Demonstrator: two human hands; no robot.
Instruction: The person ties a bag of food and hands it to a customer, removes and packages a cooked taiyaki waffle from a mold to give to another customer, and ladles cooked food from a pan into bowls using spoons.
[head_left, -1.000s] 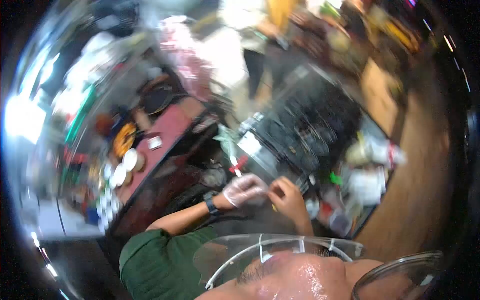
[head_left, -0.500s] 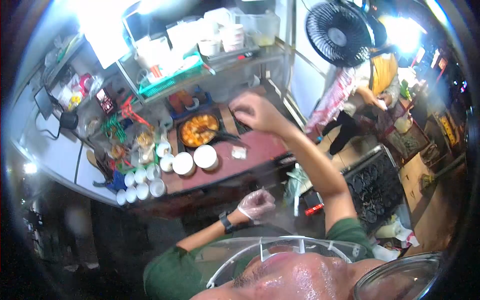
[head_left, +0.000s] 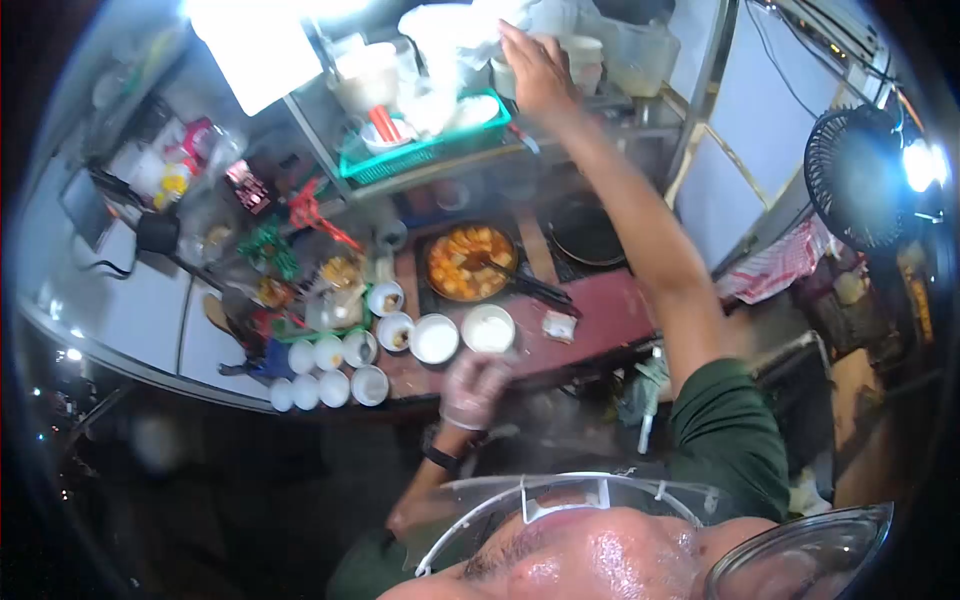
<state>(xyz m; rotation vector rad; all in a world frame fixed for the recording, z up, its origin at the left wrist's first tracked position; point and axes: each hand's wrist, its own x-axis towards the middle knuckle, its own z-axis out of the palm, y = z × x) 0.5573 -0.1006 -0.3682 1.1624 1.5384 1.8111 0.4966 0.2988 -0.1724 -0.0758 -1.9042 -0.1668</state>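
Note:
My left hand (head_left: pixel 474 391), in a clear glove with a dark watch at the wrist, is at the counter's front edge, just below a white bowl (head_left: pixel 489 329). Its fingers are blurred, and whether they hold anything is unclear. Bare and raised, my right hand (head_left: pixel 540 72) reaches to the upper shelf with fingers stretched out beside a white plastic bag (head_left: pixel 452 25); contact with the bag cannot be made out. Left of the first bowl is a second white bowl (head_left: pixel 434 339). Behind them a pan (head_left: pixel 470 262) holds orange-red food and a dark utensil.
Several small white cups (head_left: pixel 333 388) stand at the counter's left. A green basket (head_left: pixel 425 150) sits on the shelf. An empty dark pan (head_left: pixel 588 232) is right of the food pan. A small packet (head_left: pixel 559 326) lies on the red counter (head_left: pixel 610 312). A fan (head_left: pixel 855 178) is at right.
The view has swung from the dark griddle area to the counter and shelf. My right hand has risen from over the counter to the upper shelf. My gloved left hand is now nearer the bowls.

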